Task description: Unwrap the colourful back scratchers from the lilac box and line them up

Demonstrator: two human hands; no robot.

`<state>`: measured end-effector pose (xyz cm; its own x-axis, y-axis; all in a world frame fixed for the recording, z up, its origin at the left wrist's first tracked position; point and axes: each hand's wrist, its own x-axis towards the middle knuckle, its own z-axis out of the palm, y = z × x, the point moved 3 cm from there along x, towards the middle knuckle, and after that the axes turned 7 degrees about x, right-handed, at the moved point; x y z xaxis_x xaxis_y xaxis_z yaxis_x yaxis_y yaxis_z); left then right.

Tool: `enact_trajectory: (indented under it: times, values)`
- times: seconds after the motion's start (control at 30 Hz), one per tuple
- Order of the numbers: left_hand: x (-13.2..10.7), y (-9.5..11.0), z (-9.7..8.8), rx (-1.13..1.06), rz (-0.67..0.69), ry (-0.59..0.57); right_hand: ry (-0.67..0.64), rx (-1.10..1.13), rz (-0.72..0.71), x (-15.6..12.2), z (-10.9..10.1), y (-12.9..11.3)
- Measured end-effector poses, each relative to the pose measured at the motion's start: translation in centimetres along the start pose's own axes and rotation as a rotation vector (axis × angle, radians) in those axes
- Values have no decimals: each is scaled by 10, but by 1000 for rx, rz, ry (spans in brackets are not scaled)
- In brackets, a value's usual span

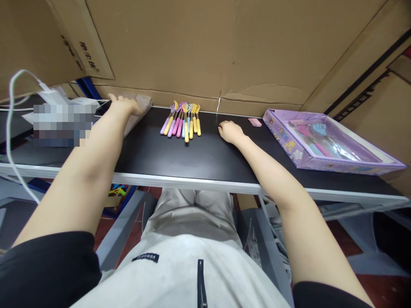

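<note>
My left hand (124, 105) reaches to the back left of the black table, over the edge of a clear plastic bag (144, 102). Its thumb and one finger stick out apart; the forearm hides part of the bag, and whether the hand grips it is unclear. My right hand (231, 131) rests on the tabletop with its fingers curled in, nothing visible in them. Between the hands lies a row of small toy forks (181, 121) with claw-like tips, their handles yellow, pink, purple and blue, pointing toward me.
At right stands a purple display box (308, 160) with a clear window and pink and blue forks inside. A small pink card (254, 122) lies beside it. Cardboard (199, 47) walls the back. On the left are a white cable (12, 141) and a blurred-out item (61, 126).
</note>
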<state>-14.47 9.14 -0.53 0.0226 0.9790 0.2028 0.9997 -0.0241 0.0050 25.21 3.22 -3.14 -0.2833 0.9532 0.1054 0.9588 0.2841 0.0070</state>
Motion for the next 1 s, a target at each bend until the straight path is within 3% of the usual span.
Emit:
enact_trajectory:
  times: [0.07, 0.23, 0.33, 0.4, 0.6, 0.83, 1.0]
  values:
    - [-8, 11, -15, 48, -237, -65, -8, 1, -6, 1, 0, 0]
    - [-38, 80, -66, -162, -235, 275, -25, 0, -12, -1, -1, 0]
    - [-50, 115, -74, -235, -170, 349, -35, 10, -25, -1, -2, 1]
    - [-55, 130, -68, -248, -79, 325, -40, 18, -35, -1, -2, 1]
    - [-63, 153, -30, -94, 287, 60, -51, 25, -46, 1, 0, 3]
    - [-65, 163, -16, -119, 362, -25, -145, 111, -46, 0, -10, 14]
    - [-66, 171, -12, -7, 441, -3, -166, 235, 38, -12, -48, 39]
